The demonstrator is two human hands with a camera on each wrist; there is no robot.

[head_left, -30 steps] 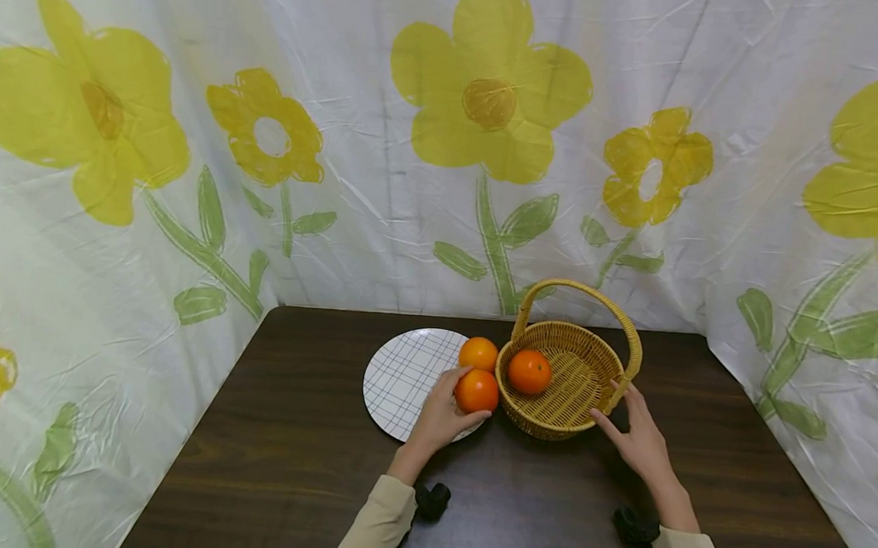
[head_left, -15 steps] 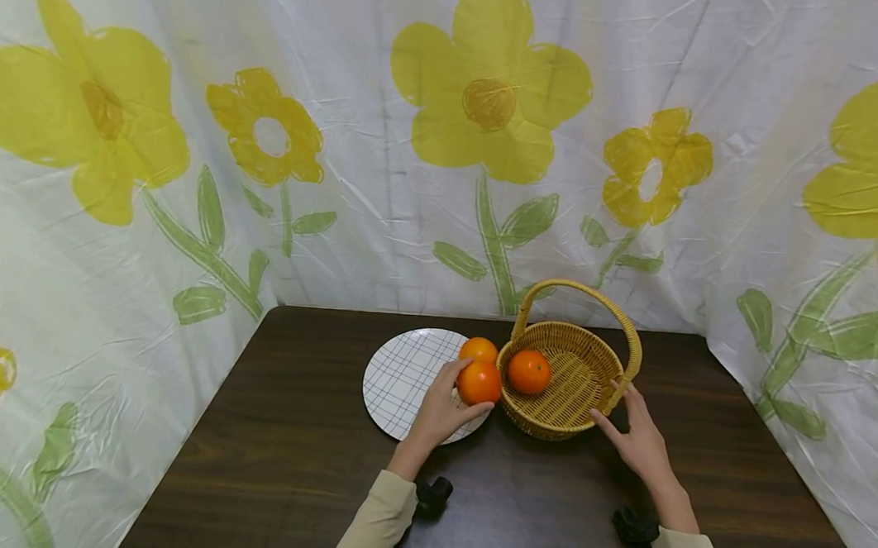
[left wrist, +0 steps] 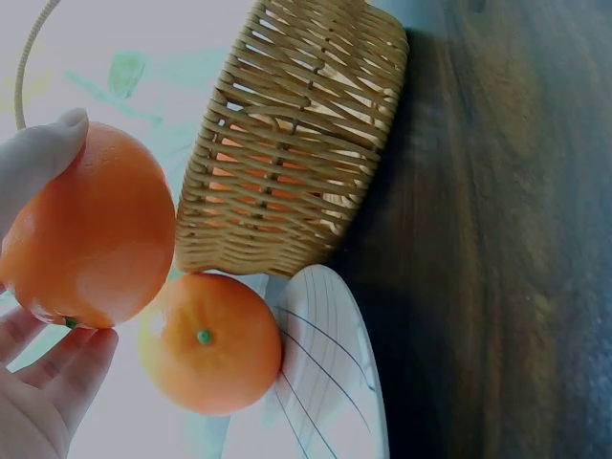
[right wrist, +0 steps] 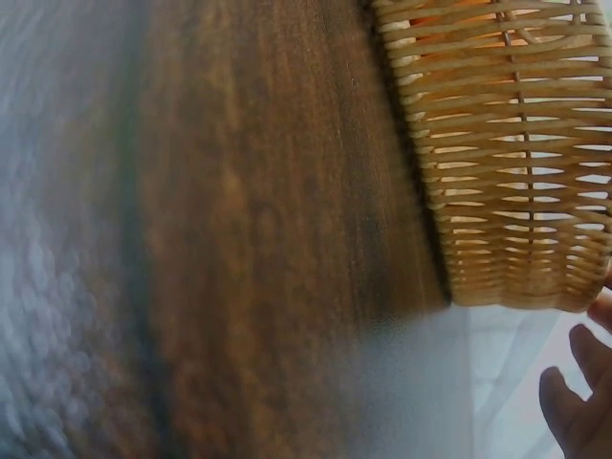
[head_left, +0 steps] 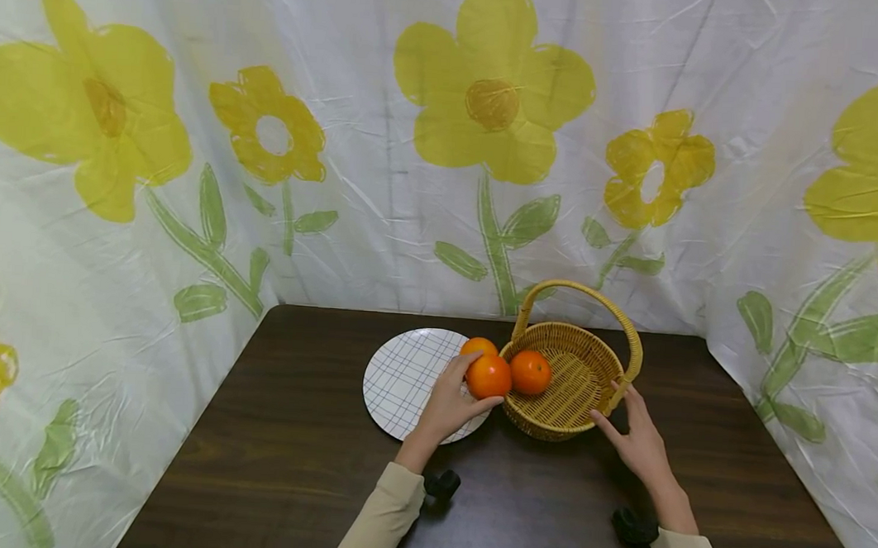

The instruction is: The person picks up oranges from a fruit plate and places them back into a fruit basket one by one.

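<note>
My left hand (head_left: 447, 405) grips an orange (head_left: 489, 378) between thumb and fingers, beside the left rim of the wicker basket (head_left: 546, 430). In the left wrist view this held orange (left wrist: 100, 229) hangs above a second orange (left wrist: 212, 349), which sits on the plate's edge against the basket wall. The head view shows that second orange (head_left: 477, 345) partly hidden behind the held one. A third orange (head_left: 531, 372) lies inside the basket at its left. My right hand (head_left: 642, 440) holds the basket's right rim at the handle's foot, thumb in front.
A white round plate (head_left: 399, 384) with a dark line grid stands left of the basket. The basket's tall arched handle (head_left: 583, 288) rises over it. Behind the dark wooden table (head_left: 274, 439) hangs a flowered curtain (head_left: 366, 245).
My left hand has lifted the held orange slightly and carried it right, toward the basket rim. My right hand and the basket have stayed in place.
</note>
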